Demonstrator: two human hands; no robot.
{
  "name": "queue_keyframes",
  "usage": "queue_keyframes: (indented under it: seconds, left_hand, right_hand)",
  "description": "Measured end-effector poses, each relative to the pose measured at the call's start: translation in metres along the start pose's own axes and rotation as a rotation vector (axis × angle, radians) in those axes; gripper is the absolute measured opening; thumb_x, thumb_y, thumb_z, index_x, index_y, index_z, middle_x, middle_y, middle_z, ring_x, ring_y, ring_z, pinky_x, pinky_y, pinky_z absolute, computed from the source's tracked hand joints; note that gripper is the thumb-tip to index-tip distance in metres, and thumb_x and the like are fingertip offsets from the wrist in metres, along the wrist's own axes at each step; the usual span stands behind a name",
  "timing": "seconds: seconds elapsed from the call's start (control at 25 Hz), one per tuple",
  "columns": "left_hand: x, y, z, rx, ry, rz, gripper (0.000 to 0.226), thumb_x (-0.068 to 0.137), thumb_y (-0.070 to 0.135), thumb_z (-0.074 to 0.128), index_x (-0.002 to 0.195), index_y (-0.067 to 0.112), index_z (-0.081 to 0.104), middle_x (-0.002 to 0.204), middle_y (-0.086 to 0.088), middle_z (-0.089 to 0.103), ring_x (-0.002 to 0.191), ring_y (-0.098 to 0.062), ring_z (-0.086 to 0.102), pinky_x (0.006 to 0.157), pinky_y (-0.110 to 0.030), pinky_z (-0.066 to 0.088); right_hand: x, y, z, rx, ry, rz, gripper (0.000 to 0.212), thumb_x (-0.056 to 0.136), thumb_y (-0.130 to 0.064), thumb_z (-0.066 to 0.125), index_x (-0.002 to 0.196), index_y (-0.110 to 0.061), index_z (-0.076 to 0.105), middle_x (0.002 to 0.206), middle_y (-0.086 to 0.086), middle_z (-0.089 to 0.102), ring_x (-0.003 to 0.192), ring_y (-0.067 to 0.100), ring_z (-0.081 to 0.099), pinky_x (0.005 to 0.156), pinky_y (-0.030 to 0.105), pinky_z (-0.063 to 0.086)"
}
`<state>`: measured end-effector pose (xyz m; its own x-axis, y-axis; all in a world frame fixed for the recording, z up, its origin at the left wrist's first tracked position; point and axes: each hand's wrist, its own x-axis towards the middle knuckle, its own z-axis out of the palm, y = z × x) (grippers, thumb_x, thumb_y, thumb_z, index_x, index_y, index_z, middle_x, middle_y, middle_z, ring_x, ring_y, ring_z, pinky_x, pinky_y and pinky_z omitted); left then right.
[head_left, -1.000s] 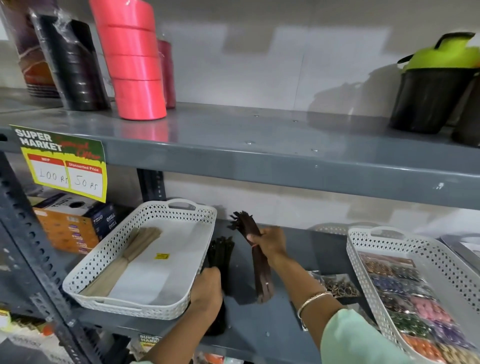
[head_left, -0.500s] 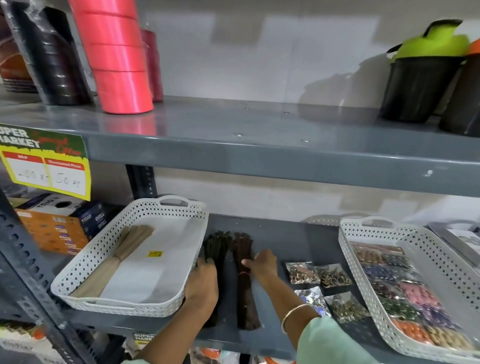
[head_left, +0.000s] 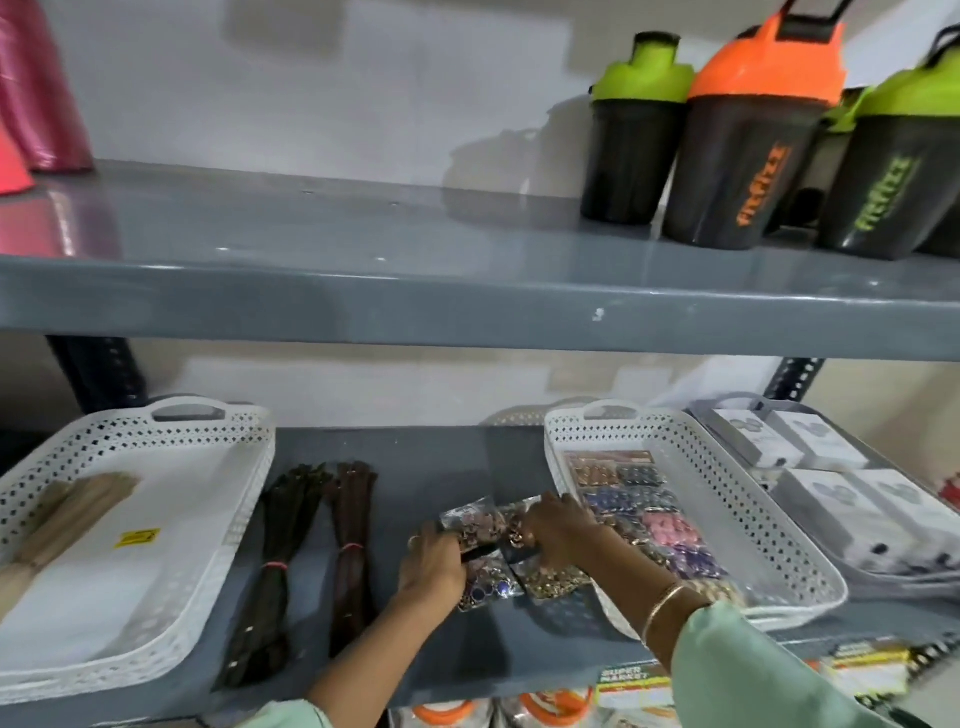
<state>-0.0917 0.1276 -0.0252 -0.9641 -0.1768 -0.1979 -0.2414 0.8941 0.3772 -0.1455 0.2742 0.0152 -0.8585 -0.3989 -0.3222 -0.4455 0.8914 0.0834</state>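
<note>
Several small clear packets of metal trinkets lie on the grey lower shelf between two white perforated trays. My left hand grips the left packets and my right hand grips the right ones, fingers curled over them. A black bundle and a brown bundle, each tied with a red band, lie side by side on the shelf left of my hands.
The left white tray holds tan sticks and white paper. The right white tray holds rows of coloured packets. White boxes sit in a grey tray at far right. Shaker bottles stand on the upper shelf.
The brown bundle was laid down beside the black one. Both hands left the bundles and moved right onto the small packets. The camera view shifted right.
</note>
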Motion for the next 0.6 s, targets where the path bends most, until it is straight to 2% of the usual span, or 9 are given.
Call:
queue_keyframes:
  seconds: [0.08, 0.16, 0.24, 0.28, 0.32, 0.4, 0.48, 0.6]
  left_hand:
    - [0.003, 0.0, 0.001, -0.059, 0.01, -0.014, 0.027, 0.088, 0.011, 0.053, 0.112, 0.001, 0.061, 0.124, -0.017, 0.059, 0.114, -0.033, 0.057, 0.098, -0.041, 0.047]
    - [0.005, 0.0, -0.001, -0.163, 0.003, 0.014, 0.024, 0.084, 0.008, 0.058, 0.106, 0.002, 0.066, 0.115, -0.015, 0.068, 0.108, -0.03, 0.062, 0.09, -0.037, 0.05]
    - [0.002, 0.003, -0.003, -0.227, -0.014, 0.036, 0.022, 0.081, 0.007, 0.065, 0.103, 0.007, 0.068, 0.111, -0.012, 0.071, 0.108, -0.025, 0.064, 0.082, -0.031, 0.05]
    - [0.0, 0.004, -0.004, -0.223, -0.03, 0.037, 0.012, 0.081, 0.005, 0.066, 0.091, 0.01, 0.069, 0.101, -0.011, 0.072, 0.104, -0.023, 0.064, 0.073, -0.029, 0.048]
    - [0.0, 0.004, -0.002, -0.213, -0.043, 0.035, 0.014, 0.081, 0.002, 0.065, 0.073, 0.013, 0.063, 0.085, -0.007, 0.07, 0.097, -0.02, 0.063, 0.062, -0.027, 0.043]
    - [0.003, 0.004, -0.004, -0.277, -0.077, 0.005, 0.039, 0.079, -0.001, 0.067, 0.054, 0.021, 0.046, 0.062, 0.004, 0.053, 0.082, -0.016, 0.054, 0.048, -0.02, 0.032]
    - [0.009, 0.01, -0.017, -0.336, -0.081, 0.011, 0.043, 0.076, -0.002, 0.071, 0.053, 0.022, 0.044, 0.061, 0.001, 0.048, 0.069, -0.015, 0.051, 0.046, -0.015, 0.031]
    - [0.014, 0.042, -0.051, -0.545, -0.06, 0.047, 0.034, 0.075, -0.005, 0.073, 0.058, 0.014, 0.051, 0.06, -0.005, 0.051, 0.053, -0.012, 0.045, 0.042, -0.017, 0.04]
  right_hand:
    - [0.0, 0.002, 0.002, -0.073, -0.006, -0.036, 0.036, 0.086, -0.013, 0.059, 0.122, -0.006, 0.056, 0.137, 0.012, 0.053, 0.133, 0.029, 0.038, 0.113, 0.042, 0.026]
    - [0.001, 0.004, 0.001, -0.046, -0.052, -0.08, 0.036, 0.084, -0.014, 0.063, 0.118, -0.004, 0.058, 0.131, 0.011, 0.058, 0.127, 0.028, 0.046, 0.113, 0.044, 0.026]
    - [0.001, 0.007, -0.002, 0.066, -0.08, -0.111, 0.032, 0.085, -0.011, 0.06, 0.116, -0.001, 0.059, 0.127, 0.014, 0.061, 0.121, 0.03, 0.053, 0.108, 0.043, 0.036]
    - [0.002, 0.009, -0.004, 0.112, -0.082, -0.136, 0.031, 0.086, -0.009, 0.059, 0.115, 0.001, 0.06, 0.125, 0.017, 0.061, 0.118, 0.032, 0.055, 0.102, 0.041, 0.041]
    - [0.002, 0.011, -0.007, 0.148, -0.089, -0.164, 0.03, 0.085, -0.005, 0.059, 0.114, 0.003, 0.06, 0.122, 0.019, 0.062, 0.114, 0.033, 0.056, 0.096, 0.039, 0.045]
    - [-0.004, 0.015, -0.018, 0.234, -0.071, -0.209, 0.028, 0.082, 0.001, 0.061, 0.109, 0.008, 0.061, 0.11, 0.021, 0.066, 0.1, 0.03, 0.06, 0.079, 0.03, 0.049]
    - [-0.012, 0.029, -0.038, 0.381, 0.004, -0.191, 0.027, 0.081, 0.003, 0.062, 0.108, 0.01, 0.062, 0.106, 0.023, 0.067, 0.09, 0.023, 0.058, 0.066, 0.018, 0.044]
    - [-0.027, 0.076, -0.072, 0.488, 0.151, -0.135, 0.028, 0.08, 0.0, 0.066, 0.107, 0.006, 0.064, 0.11, 0.021, 0.069, 0.086, 0.015, 0.057, 0.066, 0.012, 0.042]
